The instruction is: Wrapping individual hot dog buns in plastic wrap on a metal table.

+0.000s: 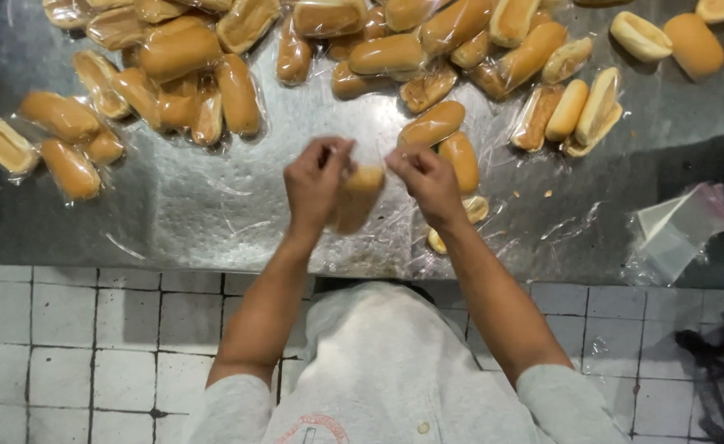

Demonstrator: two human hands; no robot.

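Bagging step: left hand (317, 182) and right hand (428, 181) pinch a clear bag's mouth around a bread roll (357, 197) near the worktop's (214, 214) front edge; sealing likely needs a firm twist.

Bare table (214, 205) left of hands; bagged rolls (181, 74) crowd behind

Clear plastic bag (360, 185) with one bread roll inside — held up between left hand (317, 182) and right hand (429, 182), each grip pinching the bag's top edge. Bagged rolls (177, 78) in clear wrap heaped at far left of the steel worktop (214, 214); more bagged rolls (535, 115) far right of centre. Stack of empty clear bags (679, 230) — flat, rectangular, faint pink edge — at right worktop edge.
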